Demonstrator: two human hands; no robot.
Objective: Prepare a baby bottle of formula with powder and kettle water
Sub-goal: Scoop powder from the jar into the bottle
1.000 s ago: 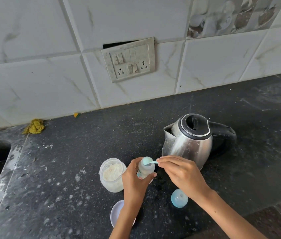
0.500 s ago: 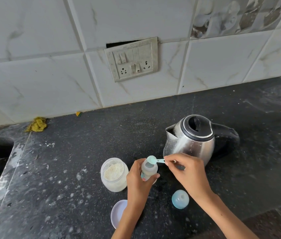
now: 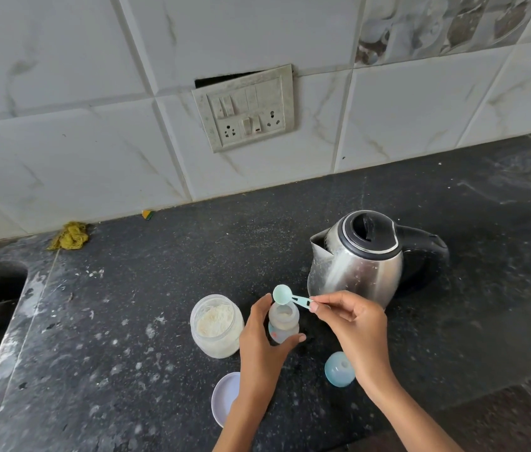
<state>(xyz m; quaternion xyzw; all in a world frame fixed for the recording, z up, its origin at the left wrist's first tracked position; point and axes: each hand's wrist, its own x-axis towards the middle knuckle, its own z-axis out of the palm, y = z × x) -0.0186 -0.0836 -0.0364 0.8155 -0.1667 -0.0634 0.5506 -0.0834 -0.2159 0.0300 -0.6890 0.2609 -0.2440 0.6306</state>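
Dark speckled worktop [image 3: 127, 321], lower centre: left hand [image 3: 262, 347] grips open bottle [image 3: 283, 324]; right hand [image 3: 352, 324] pinches scoop [image 3: 285, 295] just above its mouth. Risks: powder missing narrow opening; bottle tipped; open powder jar [image 3: 216, 326] touching left hand, knocked.

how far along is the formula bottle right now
Done: the powder jar is open, its lid on the counter, the bottle cap off, and some powder lies inside the baby bottle. In hand: the left hand holds the bottle while the right hand pinches the scoop above its mouth. Left: water from the kettle, then capping.
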